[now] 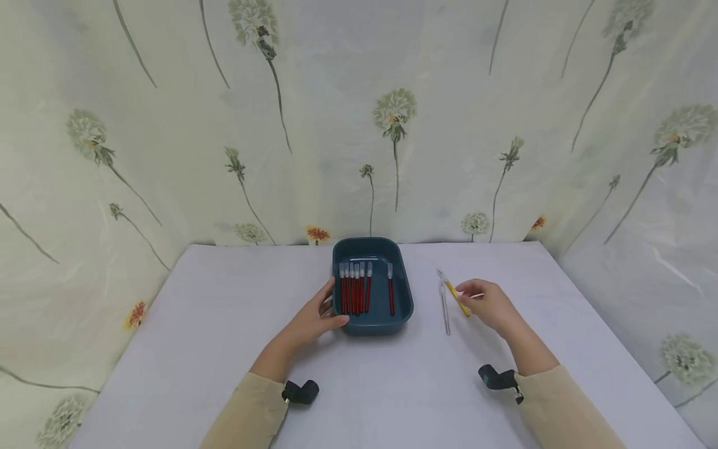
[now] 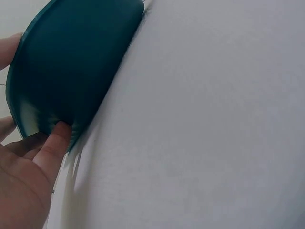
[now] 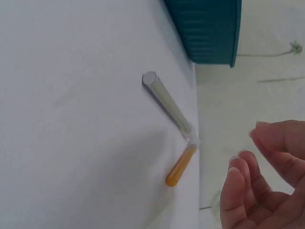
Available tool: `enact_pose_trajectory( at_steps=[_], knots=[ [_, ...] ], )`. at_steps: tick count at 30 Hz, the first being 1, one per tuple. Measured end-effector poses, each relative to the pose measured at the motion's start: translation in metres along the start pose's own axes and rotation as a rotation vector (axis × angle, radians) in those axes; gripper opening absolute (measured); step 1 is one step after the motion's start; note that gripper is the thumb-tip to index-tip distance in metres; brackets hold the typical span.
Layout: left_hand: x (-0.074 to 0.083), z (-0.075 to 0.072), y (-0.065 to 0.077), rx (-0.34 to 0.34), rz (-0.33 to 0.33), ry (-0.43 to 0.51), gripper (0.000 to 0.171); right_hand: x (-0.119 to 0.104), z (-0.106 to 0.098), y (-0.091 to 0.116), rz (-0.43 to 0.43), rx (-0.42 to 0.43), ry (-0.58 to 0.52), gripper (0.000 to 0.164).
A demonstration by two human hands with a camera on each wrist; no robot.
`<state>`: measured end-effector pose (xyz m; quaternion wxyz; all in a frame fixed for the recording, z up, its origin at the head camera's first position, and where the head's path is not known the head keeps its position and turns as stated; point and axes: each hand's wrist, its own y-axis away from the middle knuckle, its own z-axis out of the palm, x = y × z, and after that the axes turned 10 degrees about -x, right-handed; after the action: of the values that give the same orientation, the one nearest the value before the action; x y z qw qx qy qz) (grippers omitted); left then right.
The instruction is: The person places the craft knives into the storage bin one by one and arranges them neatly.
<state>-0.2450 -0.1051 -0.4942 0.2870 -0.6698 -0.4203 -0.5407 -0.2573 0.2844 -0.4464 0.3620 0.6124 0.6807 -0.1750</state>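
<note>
My left hand [image 1: 308, 321] grips the near left corner of a dark teal bin [image 1: 374, 325], thumb at the rim and fingers along the outer wall. In the left wrist view, fingertips press against the bin's side [image 2: 71, 52]. Inside lie several red craft knives [image 1: 351, 293] with clear caps, side by side at the left, and a lone red craft knife [image 1: 391, 293] at the right. Right of the bin, a yellow craft knife [image 3: 181, 167] and a silver craft knife [image 3: 167, 101] lie with their capped ends together. My right hand [image 1: 487, 304] hovers by the yellow one, fingers loosely bent, holding nothing.
A white cloth covers the table [image 1: 168, 349], which ends at a flower-printed curtain [image 1: 325, 125] behind the bin and along both sides. A small black camera mount is strapped at each wrist, such as the right mount [image 1: 496, 377].
</note>
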Motion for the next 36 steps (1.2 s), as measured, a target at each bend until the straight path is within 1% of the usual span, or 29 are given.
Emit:
enact_pose_trajectory(
  at_steps=[3,8,15,19,22,28,36],
  knots=[
    [-0.001,0.000,-0.001,-0.003,0.000,0.001,0.097,0.008,0.000,-0.002,0.002,0.016,0.015,0.030],
    [-0.001,-0.001,0.000,-0.006,-0.003,-0.002,0.098,0.018,0.000,-0.007,0.020,0.026,0.003,0.028],
    [0.002,0.000,0.000,0.010,-0.011,-0.013,0.097,0.028,0.002,-0.015,0.035,-0.006,-0.011,0.026],
    [0.001,-0.001,0.000,0.013,-0.015,-0.018,0.096,0.034,0.005,-0.020,0.037,-0.030,-0.023,0.025],
    [-0.001,-0.001,0.000,0.005,-0.017,-0.023,0.098,0.036,0.006,-0.022,0.046,-0.047,-0.028,0.025],
    [-0.001,-0.002,0.001,0.002,-0.022,-0.025,0.098,0.036,0.007,-0.021,0.037,-0.067,-0.020,0.024],
    [-0.001,-0.001,0.001,-0.002,-0.020,-0.018,0.099,0.034,0.008,-0.023,0.063,-0.061,0.026,0.024]
  ],
)
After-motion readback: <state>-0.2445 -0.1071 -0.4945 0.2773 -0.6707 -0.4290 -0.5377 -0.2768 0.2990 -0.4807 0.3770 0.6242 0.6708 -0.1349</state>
